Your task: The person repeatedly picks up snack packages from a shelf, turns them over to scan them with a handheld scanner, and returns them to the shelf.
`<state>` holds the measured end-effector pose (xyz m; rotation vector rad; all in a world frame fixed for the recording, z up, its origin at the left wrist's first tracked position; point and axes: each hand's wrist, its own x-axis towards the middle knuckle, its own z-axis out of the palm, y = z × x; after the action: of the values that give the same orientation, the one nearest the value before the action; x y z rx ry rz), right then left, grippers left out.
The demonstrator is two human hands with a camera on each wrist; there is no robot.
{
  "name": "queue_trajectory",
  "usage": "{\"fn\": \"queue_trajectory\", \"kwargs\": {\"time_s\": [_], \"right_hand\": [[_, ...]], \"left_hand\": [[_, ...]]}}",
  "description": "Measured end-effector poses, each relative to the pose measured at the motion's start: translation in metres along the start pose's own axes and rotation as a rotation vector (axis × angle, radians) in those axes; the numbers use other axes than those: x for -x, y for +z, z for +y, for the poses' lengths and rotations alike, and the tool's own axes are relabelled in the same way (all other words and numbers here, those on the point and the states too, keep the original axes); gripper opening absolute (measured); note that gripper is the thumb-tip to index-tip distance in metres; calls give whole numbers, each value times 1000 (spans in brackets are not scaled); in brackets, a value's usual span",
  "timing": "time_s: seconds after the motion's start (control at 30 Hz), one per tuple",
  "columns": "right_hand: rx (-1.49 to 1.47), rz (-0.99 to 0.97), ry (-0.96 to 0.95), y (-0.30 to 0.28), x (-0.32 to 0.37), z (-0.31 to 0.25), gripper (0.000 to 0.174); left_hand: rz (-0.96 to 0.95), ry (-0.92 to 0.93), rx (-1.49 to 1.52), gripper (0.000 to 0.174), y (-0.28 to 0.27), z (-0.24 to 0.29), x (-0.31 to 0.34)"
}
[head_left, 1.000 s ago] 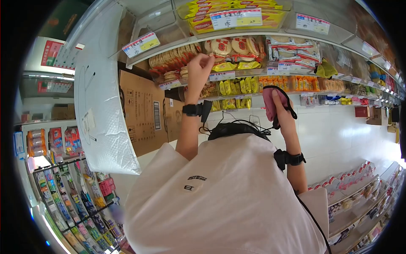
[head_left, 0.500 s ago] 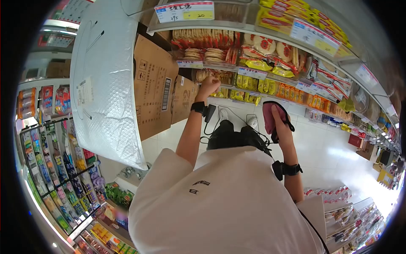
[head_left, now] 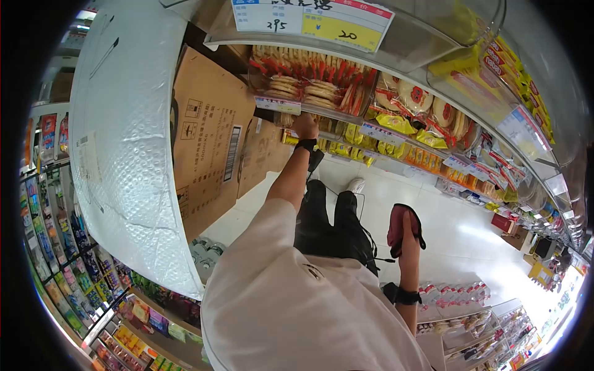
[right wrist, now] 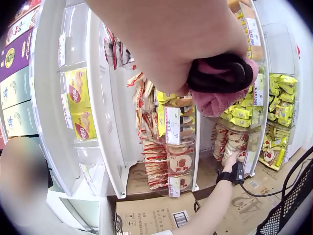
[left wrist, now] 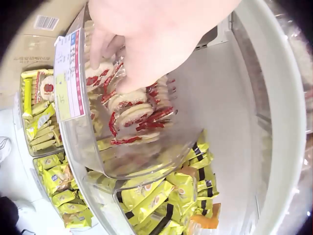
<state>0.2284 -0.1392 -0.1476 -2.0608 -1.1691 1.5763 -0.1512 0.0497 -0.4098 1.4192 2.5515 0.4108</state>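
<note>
My left hand (head_left: 305,126) reaches into a clear bin (left wrist: 188,147) on a lower shelf. Inside lie wrapped round crackers (left wrist: 133,113) with red print, seen closely in the left wrist view. Thumb and bent fingers are down among the packets, pinching at one; part of the grip is hidden behind the hand. My right hand (head_left: 409,230) holds a pink cloth (right wrist: 220,102) with black edging, low at my right side and away from the shelves. Its thumb lies along the cloth in the head view.
A price tag (left wrist: 69,76) fronts the bin. Yellow snack packets (left wrist: 164,198) fill the neighbouring bin. Cardboard boxes (head_left: 207,133) and a silvery padded sheet (head_left: 127,154) stand at the left. An upper shelf with a large price label (head_left: 312,23) overhangs the bins.
My left hand has gone from the upper cracker bin down to the lower one and in among the packets. The right hand, still holding the cloth, has lowered. The head view has moved closer to the shelf.
</note>
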Motion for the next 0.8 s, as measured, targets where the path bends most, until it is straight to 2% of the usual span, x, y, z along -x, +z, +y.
{"fn": "queue_trajectory", "kwargs": {"time_s": [0.07,0.1,0.17,0.3,0.33,0.4,0.47,0.5,0.53,0.6,0.67,0.77,0.8], "right_hand": [[136,-20,-134,1,2,17,51],[162,-16,-134,0,2,20,50],[117,-18,-53,1,6,20,48],[-179,86,149,11,13,-42,45],[-262,150,176,13,14,-52,52],[-194,165,134,14,14,-64,61],[-139,152,87,8,24,-91,67],[-111,71,140,1,29,-104,71],[-109,103,95,2,29,-109,71],[-103,172,8,7,29,-121,70],[-168,105,-180,6,19,-119,63],[-209,73,-355,8,5,-124,52],[-223,59,-412,8,2,-128,47]], "left_hand": [[19,16,13,18,-3,2,1],[22,38,30,15,-5,2,-1],[87,42,225,15,-6,0,-3],[81,-71,682,20,-51,18,2],[64,-82,704,18,-51,16,1],[21,-102,751,15,-38,-3,-2],[-330,-395,1132,12,-12,-30,-10],[-381,-501,1314,14,-41,-21,3],[-437,-611,1493,16,-65,-15,18],[-718,-415,1499,23,-96,-17,31],[-933,-261,1467,27,-161,9,48],[-1024,-93,1375,31,-231,52,76],[-982,-39,1362,30,-252,68,84]]}}
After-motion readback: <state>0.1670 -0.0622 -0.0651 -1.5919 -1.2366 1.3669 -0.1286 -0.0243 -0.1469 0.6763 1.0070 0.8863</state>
